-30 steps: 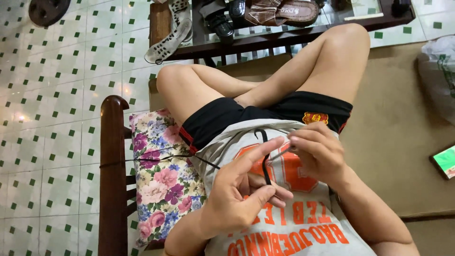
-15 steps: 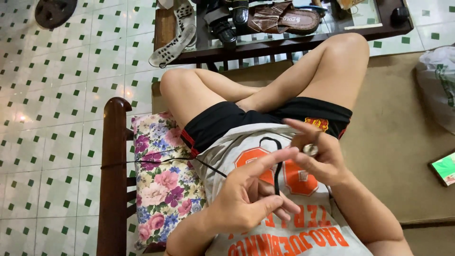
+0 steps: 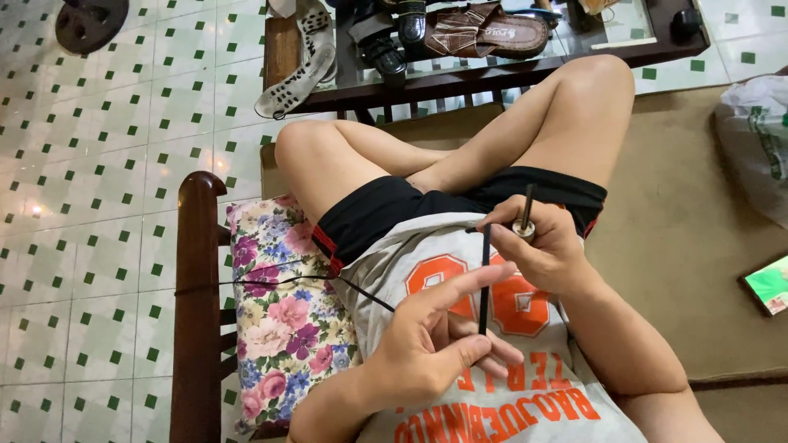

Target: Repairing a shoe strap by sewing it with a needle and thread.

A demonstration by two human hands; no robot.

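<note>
Item: black cord (image 3: pixel 484 279), thin and flat. Position: centre of frame, running near-vertically between both hands, over the grey shirt (image 3: pixel 460 262) with orange print. A further length trails left from the lower hand, across the floral cushion (image 3: pixel 279 312) to the dark wooden chair post (image 3: pixel 197 303) at lower left.

Left hand (image 3: pixel 427 349): lower centre. Thumb and bent fingers pinched shut on the lower end of the cord; index finger stretched up and to the right, lying just beside the cord. The cord rises out of the top of this pinch.

Right hand (image 3: pixel 546 246): right of centre, above the left hand. Fingers curled closed around a small round metal piece (image 3: pixel 524 229), with a short black cord end (image 3: pixel 527 205) standing upright out of it. The upper end of the long cord meets this hand at its lower left edge; whether it passes through the metal piece cannot be told.

Surroundings: bare crossed legs in black shorts (image 3: pixel 427 201), mid frame. Low dark table (image 3: pixel 492 57) with sandals (image 3: pixel 501 29), top of frame. White-and-green tiled floor (image 3: pixel 90 164), left. Tan mat (image 3: pixel 698 246), right, with a phone (image 3: pixel 767 283) at the right edge
</note>
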